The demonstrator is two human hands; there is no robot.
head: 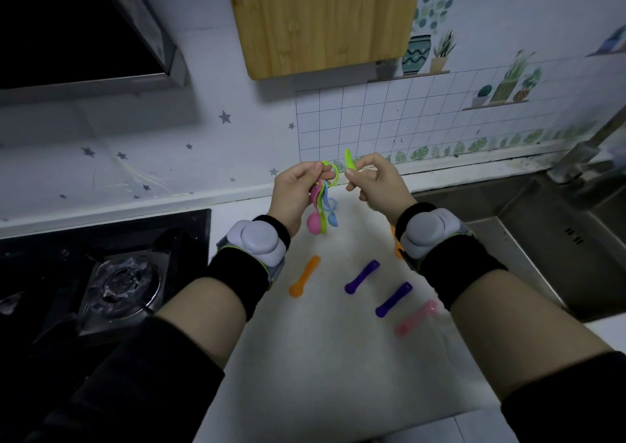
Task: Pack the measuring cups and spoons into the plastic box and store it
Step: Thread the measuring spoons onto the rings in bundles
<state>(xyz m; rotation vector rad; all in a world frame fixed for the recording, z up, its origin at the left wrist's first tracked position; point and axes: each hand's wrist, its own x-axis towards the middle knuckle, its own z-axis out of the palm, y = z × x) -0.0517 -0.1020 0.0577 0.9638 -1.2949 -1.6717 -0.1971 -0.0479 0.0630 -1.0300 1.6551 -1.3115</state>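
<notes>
Head view of a white counter [325, 358] between a gas stove [111, 273] on the left and a steel sink [528, 236] on the right. Both hands are raised above the back of the counter, each wrist wearing a black band with a grey puck-shaped device.

The left hand [294, 195] pinches a green ring [333, 175] between thumb and curled fingers; from the ring hangs a bunch of measuring spoons [321, 213] in pink, green and blue, bowls pointing down. The right hand [376, 185], just beside it, pinches a single green spoon [349, 161] between thumb and forefinger, its handle pointing upward; the remaining fingers are curled in toward the palm.

Loose on the counter below the hands lie an orange spoon [305, 276], two purple spoons [361, 276] [394, 299] side by side but apart, and a pink spoon [416, 317] nearest the sink edge. A further orange piece [397, 242] shows partly behind the right wrist; what it is cannot be told.

The sink basin shows nothing inside it in the visible part. On the wall behind hang a wooden cutting board [321, 19] and a dark range hood [81, 25]; a tap [589, 147] stands at the sink's rear.
</notes>
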